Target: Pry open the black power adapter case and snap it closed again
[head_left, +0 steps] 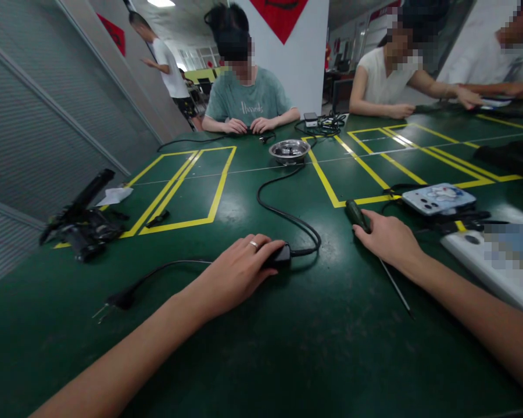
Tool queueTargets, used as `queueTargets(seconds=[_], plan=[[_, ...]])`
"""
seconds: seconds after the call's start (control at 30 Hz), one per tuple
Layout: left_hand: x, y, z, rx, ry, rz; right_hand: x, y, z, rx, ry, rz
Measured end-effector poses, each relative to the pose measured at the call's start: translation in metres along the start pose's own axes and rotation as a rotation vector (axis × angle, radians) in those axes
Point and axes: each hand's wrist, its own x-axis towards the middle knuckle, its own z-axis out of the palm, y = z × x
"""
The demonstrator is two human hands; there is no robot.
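Observation:
My left hand (239, 270), a ring on one finger, is closed over a small black box (281, 255) on the green table. A black cable (283, 212) leaves its right end and curves away toward the far side. From under my hand another length of cord runs left to a power plug (121, 299) with bare metal prongs. My right hand (386, 235) has its thumb and fingers around the dark green handle of a screwdriver (355, 213). The shaft points back toward me, its tip low over the table or resting on it; I cannot tell which.
A metal bowl (289, 152) with small parts stands mid-table. Black straps and gear (85, 229) lie left. A patterned phone-like device (440, 199) and a white case (497, 261) are right. Several people sit opposite. Yellow tape (218, 191) marks the green table (261, 360).

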Motion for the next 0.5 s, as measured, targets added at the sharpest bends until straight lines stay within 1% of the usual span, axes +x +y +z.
queueTargets(seconds=[0.07, 0.13, 0.2, 0.27, 0.33, 0.37, 0.43, 0.5], plan=[[-0.014, -0.029, -0.014, 0.014, 0.051, -0.084, 0.000, 0.003, 0.000, -0.010, -0.009, -0.009], [-0.029, -0.064, -0.024, 0.067, 0.115, -0.231, 0.000, 0.004, 0.000, -0.018, -0.012, -0.025], [-0.043, -0.097, -0.027, 0.131, 0.152, -0.386, -0.002, 0.003, 0.000, -0.028, -0.011, -0.029], [-0.052, -0.124, -0.021, 0.107, 0.114, -0.465, -0.003, 0.000, -0.001, -0.041, -0.006, -0.021], [-0.055, -0.141, -0.011, 0.023, 0.042, -0.490, -0.006, -0.004, -0.002, -0.058, 0.000, -0.011], [-0.056, -0.146, -0.006, 0.003, 0.029, -0.494, -0.006, -0.007, -0.003, -0.069, 0.004, -0.007], [-0.055, -0.150, -0.001, -0.015, 0.029, -0.500, -0.007, -0.013, -0.006, -0.098, 0.006, -0.009], [-0.055, -0.150, 0.000, -0.015, 0.044, -0.502, -0.006, -0.019, -0.008, -0.134, 0.003, -0.024]])
